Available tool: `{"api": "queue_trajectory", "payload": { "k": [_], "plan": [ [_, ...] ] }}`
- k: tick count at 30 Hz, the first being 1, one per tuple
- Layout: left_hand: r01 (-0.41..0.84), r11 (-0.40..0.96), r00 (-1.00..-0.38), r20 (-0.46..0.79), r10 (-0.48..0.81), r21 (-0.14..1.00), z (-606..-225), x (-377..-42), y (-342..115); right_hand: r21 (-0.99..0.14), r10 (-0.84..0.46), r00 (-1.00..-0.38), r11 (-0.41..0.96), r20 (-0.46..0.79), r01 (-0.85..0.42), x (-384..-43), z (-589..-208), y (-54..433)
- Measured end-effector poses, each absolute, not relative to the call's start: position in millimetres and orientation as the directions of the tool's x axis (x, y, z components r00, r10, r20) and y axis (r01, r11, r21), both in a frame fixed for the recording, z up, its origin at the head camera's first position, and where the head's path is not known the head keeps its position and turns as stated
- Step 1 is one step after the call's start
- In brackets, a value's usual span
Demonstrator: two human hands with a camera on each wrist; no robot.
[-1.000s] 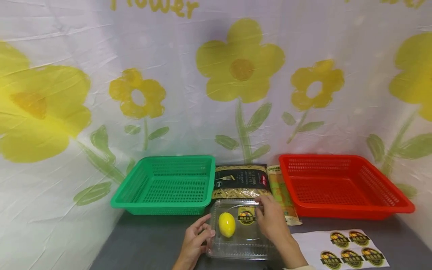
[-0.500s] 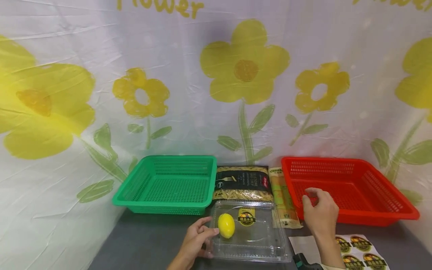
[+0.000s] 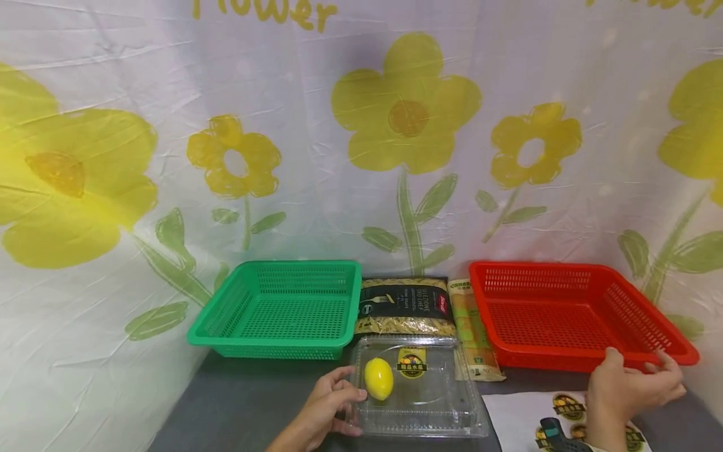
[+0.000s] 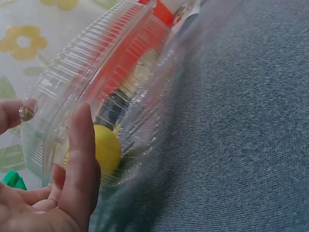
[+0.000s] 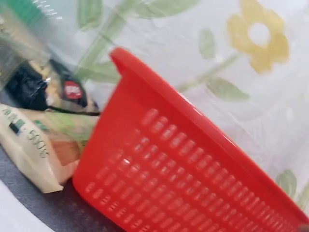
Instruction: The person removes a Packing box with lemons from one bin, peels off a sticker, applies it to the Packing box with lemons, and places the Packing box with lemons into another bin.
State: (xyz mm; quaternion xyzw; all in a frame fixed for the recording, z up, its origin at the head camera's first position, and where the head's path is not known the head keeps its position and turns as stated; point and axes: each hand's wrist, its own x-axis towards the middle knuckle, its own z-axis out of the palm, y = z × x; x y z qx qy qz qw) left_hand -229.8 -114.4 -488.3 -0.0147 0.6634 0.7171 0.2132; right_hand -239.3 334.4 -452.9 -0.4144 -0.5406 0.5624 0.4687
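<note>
A clear plastic container [image 3: 420, 408] with a ribbed edge stands on the dark table, its lid down. Inside, toward the left, lies a yellow lemon [image 3: 378, 379]; a round black-and-gold sticker [image 3: 412, 363] sits on the lid. My left hand [image 3: 327, 402] holds the container's left side, thumb near the lemon. From the left wrist view, one fingertip [image 4: 28, 110] is at the container's corner and the lemon [image 4: 107, 150] shows through its wall. My right hand [image 3: 632, 386] is raised in front of the red basket [image 3: 565, 359], above a sheet of stickers [image 3: 516, 417], fingers loosely curved around nothing.
A green basket [image 3: 271, 351] stands at the back left. Between the baskets lie a black-labelled pasta bag [image 3: 403, 301] and a green-and-orange packet [image 3: 474, 342], right behind the container. A flower-printed cloth [image 3: 305, 188] hangs behind everything.
My right hand has left the container's lid and moved right, past the red basket's left side to above the sticker sheet. The left hand stays at the container's left side.
</note>
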Motion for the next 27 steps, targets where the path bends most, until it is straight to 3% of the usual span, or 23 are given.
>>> {"api": "queue_trajectory", "payload": {
  "k": [5,10,16,27],
  "plan": [
    [-0.321,-0.061,-0.911,-0.291,0.291,0.945,-486,-231,-112,-0.911,0.939,-0.293,-0.273,-0.182,-0.310,-238,-457,349],
    [-0.318,-0.084,-0.912,-0.280,0.299,0.944,-484,-230,-111,-0.822,0.894,-0.390,-0.386,-0.221,-0.419,-238,-464,358],
    [-0.310,-0.107,-0.914,-0.265,0.309,0.945,-479,-228,-111,-0.751,0.849,-0.474,-0.467,-0.234,-0.466,-238,-468,363],
    [-0.272,-0.103,-0.898,-0.213,0.385,0.957,-441,-227,-117,-0.732,0.816,-0.518,-0.513,-0.256,-0.448,-237,-465,361]
  ]
}}
